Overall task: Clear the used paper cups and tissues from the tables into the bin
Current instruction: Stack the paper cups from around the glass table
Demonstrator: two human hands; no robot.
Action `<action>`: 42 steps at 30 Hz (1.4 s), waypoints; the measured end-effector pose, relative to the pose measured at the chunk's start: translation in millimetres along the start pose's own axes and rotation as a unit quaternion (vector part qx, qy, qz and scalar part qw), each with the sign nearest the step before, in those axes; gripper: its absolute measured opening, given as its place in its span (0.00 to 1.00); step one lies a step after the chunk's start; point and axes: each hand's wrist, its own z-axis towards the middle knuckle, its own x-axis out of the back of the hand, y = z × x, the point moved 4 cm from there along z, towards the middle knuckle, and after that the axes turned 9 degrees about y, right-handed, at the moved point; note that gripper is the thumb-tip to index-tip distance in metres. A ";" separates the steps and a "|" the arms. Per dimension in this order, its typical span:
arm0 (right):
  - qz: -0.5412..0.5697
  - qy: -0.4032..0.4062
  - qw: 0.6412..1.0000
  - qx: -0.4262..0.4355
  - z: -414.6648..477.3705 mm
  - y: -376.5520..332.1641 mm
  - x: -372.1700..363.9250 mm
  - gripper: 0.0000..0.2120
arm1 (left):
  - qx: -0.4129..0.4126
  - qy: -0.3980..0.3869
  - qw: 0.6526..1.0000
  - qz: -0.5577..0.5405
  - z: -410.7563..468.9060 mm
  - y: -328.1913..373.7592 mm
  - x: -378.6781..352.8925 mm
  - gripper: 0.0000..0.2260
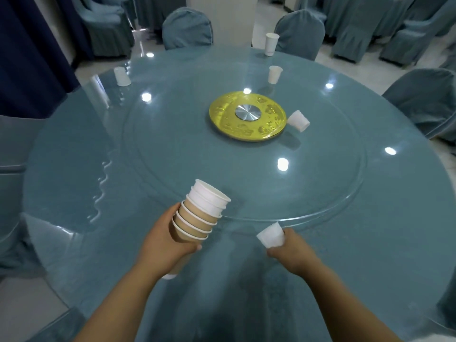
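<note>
Four cups on the table (98, 169), then? Where?

— I clock them from the gold disc (222, 114) at the centre. The tipped cup (298, 120) lies on its side just beside the disc's rim at three o'clock. The upright cup (274, 74) stands at one o'clock, and the far cup (271, 44) stands beyond it by the table's edge. The upturned cup (122, 76) sits mouth down out at ten o'clock, near the left edge.

— And your hands?

— My left hand (167, 240) has fingers and thumb curled round a stack of cups (199, 213), brown ones below and white ones on top. It tilts with its mouths toward one o'clock, over the near edge at six. My right hand (293, 253) pinches a small white cup (271, 235) between thumb and fingertips at five o'clock, tipped sideways. I cannot tell whether it touches the glass.

— Anything round the table?

— Chairs (187, 28) in blue-grey covers, at eleven, one and three.
</note>
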 end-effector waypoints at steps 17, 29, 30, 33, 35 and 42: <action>-0.077 0.018 0.997 0.021 50.4 -32.4 20.6 0.27 | 0.000 0.024 1.000 -0.004 36.1 31.0 -7.4 0.36; -0.186 0.064 0.975 0.107 66.4 -43.1 32.5 0.25 | 0.032 0.035 0.999 0.003 66.5 32.9 -36.1 0.36; -0.177 0.059 0.976 0.111 66.7 -45.2 32.3 0.24 | 0.034 0.035 0.999 0.001 69.0 33.9 -38.2 0.36; -0.125 0.030 0.987 0.100 69.8 -51.3 33.6 0.22 | 0.032 0.036 0.999 0.003 77.2 37.4 -43.3 0.36; -0.063 0.003 0.995 0.082 75.6 -55.1 34.0 0.24 | 0.032 0.037 0.999 0.006 84.4 39.4 -45.4 0.36; 0.097 0.030 0.993 0.055 109.6 -62.8 48.3 0.28 | 0.031 0.046 0.998 -0.003 107.5 48.1 -51.6 0.36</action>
